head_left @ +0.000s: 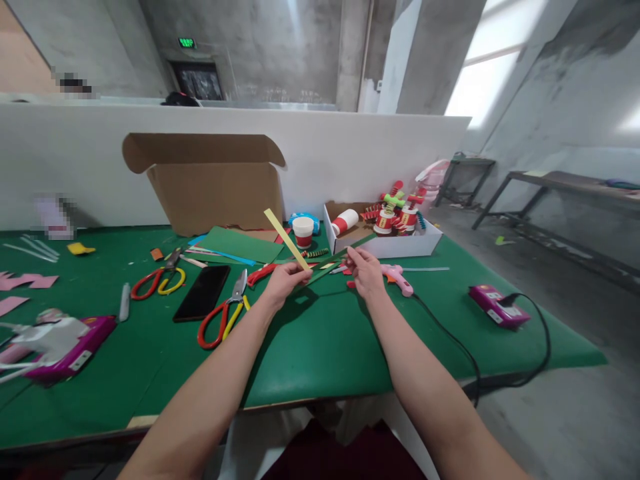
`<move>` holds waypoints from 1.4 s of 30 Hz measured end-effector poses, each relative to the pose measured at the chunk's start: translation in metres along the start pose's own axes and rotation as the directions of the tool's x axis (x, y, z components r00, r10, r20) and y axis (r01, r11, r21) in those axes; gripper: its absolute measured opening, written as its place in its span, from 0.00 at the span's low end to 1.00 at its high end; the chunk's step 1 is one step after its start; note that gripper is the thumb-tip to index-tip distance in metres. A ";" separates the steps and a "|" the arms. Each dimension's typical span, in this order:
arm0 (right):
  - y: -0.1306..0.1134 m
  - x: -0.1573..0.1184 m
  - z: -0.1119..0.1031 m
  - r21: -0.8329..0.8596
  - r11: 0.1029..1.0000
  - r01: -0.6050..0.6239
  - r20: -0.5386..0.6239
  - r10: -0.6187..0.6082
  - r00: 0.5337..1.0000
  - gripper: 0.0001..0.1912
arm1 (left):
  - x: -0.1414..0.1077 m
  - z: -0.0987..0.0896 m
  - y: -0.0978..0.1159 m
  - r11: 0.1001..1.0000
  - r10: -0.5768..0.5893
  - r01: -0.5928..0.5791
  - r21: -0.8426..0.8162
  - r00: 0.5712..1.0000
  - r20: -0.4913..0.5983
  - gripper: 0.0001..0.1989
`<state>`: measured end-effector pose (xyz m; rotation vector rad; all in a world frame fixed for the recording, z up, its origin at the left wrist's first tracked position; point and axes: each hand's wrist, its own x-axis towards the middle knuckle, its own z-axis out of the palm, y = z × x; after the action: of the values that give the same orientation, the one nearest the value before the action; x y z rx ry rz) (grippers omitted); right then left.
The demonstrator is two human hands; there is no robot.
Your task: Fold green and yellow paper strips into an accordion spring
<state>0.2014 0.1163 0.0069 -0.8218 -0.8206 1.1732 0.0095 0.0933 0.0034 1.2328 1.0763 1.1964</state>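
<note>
Held up over the table are a yellow paper strip [286,238] and dark green paper strips [327,261]. My left hand [287,283] pinches the lower end of the yellow strip, where it meets the green. From there the yellow strip slants up to the left. The fingers of my right hand [366,272] are closed on the green strip, whose far end sticks out past them. Just behind my hands stand a red and white paper cup [303,233] and a folded paper spring [316,253]. A pink glue gun [398,277] lies right of my right hand.
Scissors [215,325], a second pair of scissors [159,280] and a black phone [202,294] lie left. Behind are green paper sheets [243,245], an open cardboard box [220,197] and a white box [395,249] of cup figures. A cable runs to the purple power strip [499,307].
</note>
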 end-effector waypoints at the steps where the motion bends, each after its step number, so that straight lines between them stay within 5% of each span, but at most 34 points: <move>1: -0.001 0.001 -0.002 0.012 1.000 0.012 -0.009 -0.012 1.000 0.18 | 0.000 0.000 0.001 1.000 -0.001 0.001 0.003 1.000 0.003 0.20; 10: -0.008 0.014 -0.016 0.043 0.992 0.117 -0.091 -0.113 0.989 0.17 | 0.000 0.000 0.001 1.000 -0.017 0.017 0.001 1.000 0.017 0.20; 16: -0.005 0.005 -0.007 0.062 0.998 -0.008 0.002 0.007 1.000 0.20 | 0.001 -0.001 -0.004 1.000 -0.028 0.028 -0.011 1.000 0.007 0.20; 27: 0.019 -0.022 0.015 -0.421 0.907 -0.025 0.213 0.125 0.969 0.18 | 0.000 0.005 -0.006 0.999 -0.028 0.029 -0.030 0.998 0.054 0.20; 42: -0.001 -0.002 -0.003 -0.325 0.945 0.019 -0.002 -0.020 1.000 0.19 | 0.002 0.001 -0.005 1.000 -0.004 0.004 -0.010 1.000 0.021 0.21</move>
<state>0.2042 0.1141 0.0060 -1.0835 -1.0330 1.0305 0.0110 0.0956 -0.0016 1.2324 1.0558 1.1819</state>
